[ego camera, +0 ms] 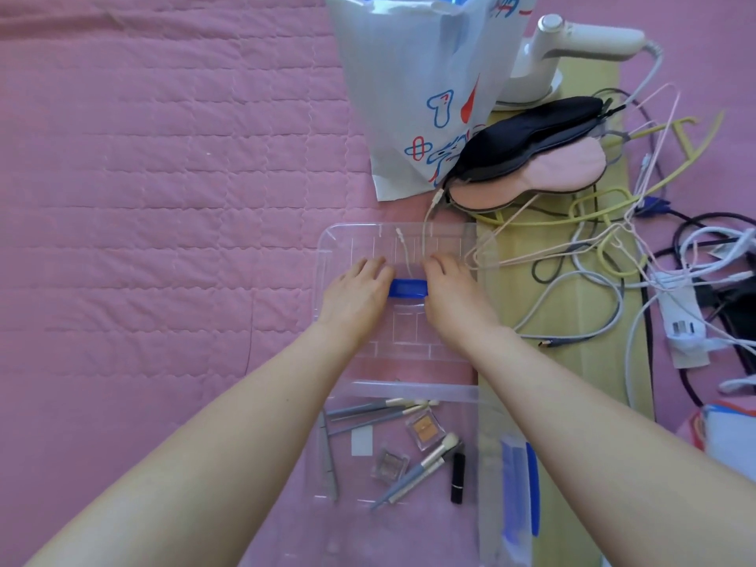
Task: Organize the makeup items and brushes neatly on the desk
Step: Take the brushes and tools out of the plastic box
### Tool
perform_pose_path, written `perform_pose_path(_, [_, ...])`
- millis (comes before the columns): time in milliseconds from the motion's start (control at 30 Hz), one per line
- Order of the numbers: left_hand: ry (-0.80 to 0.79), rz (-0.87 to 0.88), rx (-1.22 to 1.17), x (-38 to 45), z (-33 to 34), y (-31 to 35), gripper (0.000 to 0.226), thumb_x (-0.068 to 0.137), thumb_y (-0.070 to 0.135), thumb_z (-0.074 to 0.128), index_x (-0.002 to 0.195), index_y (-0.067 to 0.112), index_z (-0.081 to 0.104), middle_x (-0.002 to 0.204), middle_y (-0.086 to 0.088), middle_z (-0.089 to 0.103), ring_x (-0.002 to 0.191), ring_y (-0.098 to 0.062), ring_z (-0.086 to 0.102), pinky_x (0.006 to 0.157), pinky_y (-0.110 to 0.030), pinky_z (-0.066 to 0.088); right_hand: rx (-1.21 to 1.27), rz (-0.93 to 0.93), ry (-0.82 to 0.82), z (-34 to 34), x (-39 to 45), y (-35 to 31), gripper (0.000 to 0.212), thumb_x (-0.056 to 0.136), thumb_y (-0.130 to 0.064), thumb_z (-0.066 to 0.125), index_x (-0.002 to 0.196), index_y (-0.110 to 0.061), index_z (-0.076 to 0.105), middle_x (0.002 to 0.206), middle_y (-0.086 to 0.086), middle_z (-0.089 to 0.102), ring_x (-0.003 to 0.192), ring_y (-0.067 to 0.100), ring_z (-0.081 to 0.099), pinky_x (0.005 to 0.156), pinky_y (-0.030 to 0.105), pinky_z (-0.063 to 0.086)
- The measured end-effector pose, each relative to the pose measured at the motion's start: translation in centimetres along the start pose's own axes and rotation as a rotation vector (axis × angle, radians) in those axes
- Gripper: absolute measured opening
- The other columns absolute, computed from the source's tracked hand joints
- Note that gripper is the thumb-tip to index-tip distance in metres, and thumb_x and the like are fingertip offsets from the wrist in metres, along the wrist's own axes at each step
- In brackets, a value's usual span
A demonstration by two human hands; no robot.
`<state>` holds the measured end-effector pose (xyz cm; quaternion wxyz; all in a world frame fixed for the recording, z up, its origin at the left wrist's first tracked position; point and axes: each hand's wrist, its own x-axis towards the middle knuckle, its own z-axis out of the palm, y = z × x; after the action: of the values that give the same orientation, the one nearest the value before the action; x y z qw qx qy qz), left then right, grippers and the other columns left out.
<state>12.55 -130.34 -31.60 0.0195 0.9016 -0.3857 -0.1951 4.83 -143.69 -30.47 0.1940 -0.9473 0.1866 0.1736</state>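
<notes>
From the head camera, I have both hands on the clear plastic lid point(409, 337) lying flat on the pink quilted cover point(163, 198). My left hand point(360, 292) and right hand point(450, 292) sit at either end of the lid's blue plastic handle point(408, 288), fingers bent down against it; I cannot tell whether they truly clamp it or only press. The handle's long axis runs left to right between my hands, so both are equally near.

Nearer to me lies the clear plastic storage box point(409, 392) holding the grey-handled makeup brushes point(413, 472), two small square eyeshadow pans point(425, 429) and a black lipstick tube point(458, 478), scattered at odd angles.

I judge the left side open for shifting the lid. To the right, tangled cables and wire hangers point(613, 247) crowd the lid's far right corner, and a white printed plastic bag point(417, 96) stands beyond.
</notes>
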Motion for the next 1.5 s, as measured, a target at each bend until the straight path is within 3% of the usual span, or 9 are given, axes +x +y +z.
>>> perform_pose_path(167, [0.060,-0.075,-0.056,-1.7,-1.9,0.1,0.040,0.091,0.005,0.047,0.130,0.012,0.047,0.128,-0.006,0.054,0.120,-0.028,0.045,0.075,-0.041,0.047,0.050,0.034,0.043,-1.9,-1.5,-1.6,0.044,0.088,-0.004,0.046,0.132,-0.002,0.043,0.133,0.014,0.045,0.127,0.031,0.036,0.102,0.039,0.036])
perform_pose_path(300, [0.156,-0.078,-0.106,-4.5,-4.0,0.3,0.036,0.093,0.010,0.049,0.129,0.012,0.051,0.119,-0.007,0.061,0.114,-0.028,0.049,0.074,-0.044,0.048,0.052,-0.007,0.115,-3.8,-4.1,-2.8,0.043,0.087,-0.007,0.048,0.130,-0.002,0.046,0.129,0.015,0.049,0.122,0.032,0.040,0.101,0.039,0.036])
perform_pose_path(500, [0.434,-0.060,-0.309,-11.4,-7.2,1.9,0.023,0.088,0.008,0.056,0.111,0.007,0.063,0.097,-0.007,0.068,0.094,-0.030,0.057,0.065,-0.044,0.049,0.084,-0.122,0.227,-5.5,-10.3,-3.9,0.041,0.090,-0.010,0.049,0.130,-0.003,0.047,0.127,0.012,0.052,0.123,0.029,0.041,0.106,0.036,0.034])
perform_pose_path(733, [0.438,0.003,-0.342,-19.3,-6.4,3.5,0.019,0.083,0.001,0.064,0.100,0.007,0.067,0.088,-0.002,0.068,0.086,-0.024,0.060,0.062,-0.039,0.051,0.177,-0.169,0.169,-3.6,-18.5,-4.0,0.042,0.089,-0.008,0.052,0.131,-0.008,0.049,0.124,0.006,0.054,0.122,0.023,0.045,0.103,0.034,0.038])
perform_pose_path(833, [0.353,-0.018,-0.366,-21.5,-4.4,4.1,0.015,0.083,0.002,0.064,0.097,0.007,0.067,0.086,-0.002,0.068,0.085,-0.026,0.060,0.061,-0.041,0.051,0.276,-0.112,0.103,-1.7,-21.6,-4.0,0.045,0.093,-0.013,0.051,0.137,-0.014,0.044,0.125,0.001,0.053,0.120,0.018,0.046,0.099,0.033,0.041])
perform_pose_path(967, [0.080,-0.057,-0.361,-22.4,-0.9,4.6,0.014,0.091,0.015,0.054,0.101,0.013,0.063,0.097,0.000,0.064,0.097,-0.024,0.052,0.070,-0.040,0.047,0.292,-0.029,-0.055,1.4,-23.7,-3.7,0.045,0.093,-0.015,0.047,0.137,-0.020,0.038,0.119,0.000,0.051,0.115,0.020,0.047,0.091,0.036,0.045])
perform_pose_path(1133, [-0.228,0.037,-0.112,-20.8,2.5,5.2,0.025,0.094,0.022,0.042,0.113,0.017,0.057,0.115,-0.001,0.055,0.114,-0.024,0.045,0.079,-0.037,0.044,0.300,0.141,-0.179,4.9,-22.0,-3.3,0.046,0.093,-0.012,0.045,0.138,-0.017,0.037,0.120,0.008,0.053,0.114,0.027,0.049,0.094,0.039,0.043])
perform_pose_path(1367, [-0.306,0.161,-0.009,-18.9,5.7,5.4,0.023,0.100,0.026,0.037,0.113,0.018,0.053,0.116,-0.003,0.051,0.114,-0.026,0.043,0.078,-0.037,0.043,0.279,0.325,-0.173,7.5,-17.5,-3.2,0.029,0.097,-0.015,0.045,0.125,-0.009,0.042,0.120,0.016,0.055,0.107,0.034,0.056,0.078,0.038,0.044])
perform_pose_path(1500, [-0.288,0.261,0.057,-18.6,6.8,5.2,0.024,0.094,0.018,0.040,0.116,0.018,0.051,0.118,-0.005,0.048,0.114,-0.026,0.043,0.073,-0.036,0.032,0.117,0.297,-0.130,8.4,-15.5,-3.0,0.040,0.098,-0.019,0.044,0.134,-0.004,0.036,0.133,0.018,0.045,0.122,0.033,0.045,0.094,0.039,0.040])
